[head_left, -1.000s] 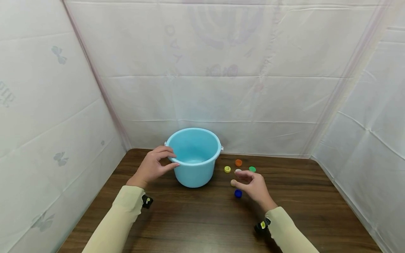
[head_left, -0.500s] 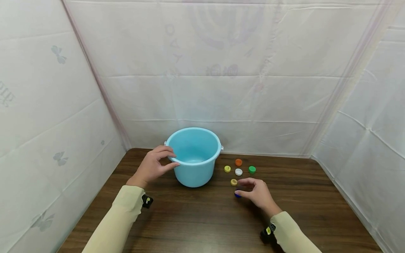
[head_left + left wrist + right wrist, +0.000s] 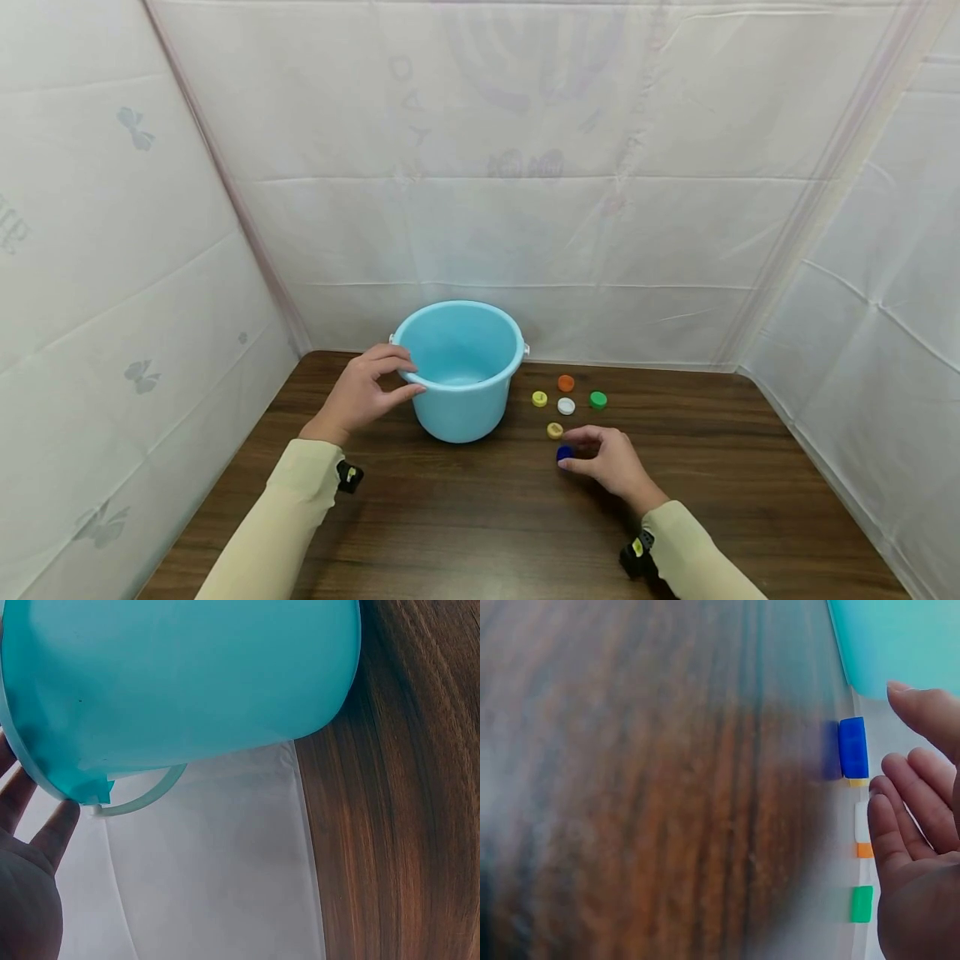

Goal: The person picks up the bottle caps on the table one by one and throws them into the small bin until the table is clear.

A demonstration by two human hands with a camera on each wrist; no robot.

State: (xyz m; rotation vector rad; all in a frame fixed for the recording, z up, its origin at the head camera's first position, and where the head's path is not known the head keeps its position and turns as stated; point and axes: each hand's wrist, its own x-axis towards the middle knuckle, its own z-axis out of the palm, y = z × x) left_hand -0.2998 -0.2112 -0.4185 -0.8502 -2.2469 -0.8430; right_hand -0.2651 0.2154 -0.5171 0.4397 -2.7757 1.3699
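We locate the light-blue bucket (image 3: 461, 417) upright near the far edge of the worktop (image 3: 450, 533), left of that edge's midpoint. The left hand (image 3: 360, 396) is clamped on the bucket's rim at its left front, fingers over the rim. The right hand (image 3: 613, 460) is positioned at the blue cap (image 3: 564, 452), its thumb and fingers spread apart on either side; we cannot tell whether it makes contact. Of the six caps, all right of the bucket, we find the blue cap closest to the worktop's near edge. Beyond it, toward the far edge, we identify the dull yellow cap (image 3: 555, 431), the white cap (image 3: 566, 406), the green cap (image 3: 597, 400) on the right, the bright yellow cap (image 3: 539, 399) on the left and, farthest, the orange cap (image 3: 566, 383). We note white sheeting (image 3: 487, 242) behind the far edge.
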